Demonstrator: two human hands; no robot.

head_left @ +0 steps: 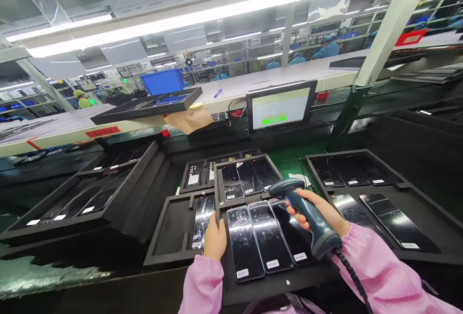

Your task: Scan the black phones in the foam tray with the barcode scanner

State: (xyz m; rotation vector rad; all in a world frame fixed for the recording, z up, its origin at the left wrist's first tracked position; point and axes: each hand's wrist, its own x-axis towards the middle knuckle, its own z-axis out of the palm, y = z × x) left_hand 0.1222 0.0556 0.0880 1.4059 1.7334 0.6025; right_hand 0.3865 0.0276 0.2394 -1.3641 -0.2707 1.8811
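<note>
My right hand (323, 210) is wrapped round the grip of a dark teal barcode scanner (313, 225). The scanner's head is above the top right part of a black foam tray (267, 291), and a coiled cord hangs from its grip. My left hand (216, 239) holds that tray by its left edge, thumb in front and most fingers hidden. Three phones (246, 244) with white labels lie along the tray's near row, the right one partly behind the scanner. Behind them, a far row of phones (249, 179) sits in the same tray.
A monitor (282, 106) beyond the tray shows a green PASS bar. Stacked foam trays with phones (108, 193) stand left; another phone tray (390, 191) lies right. Under the left hand's side is a tray with one phone (203, 220). People (325, 48) work in the background.
</note>
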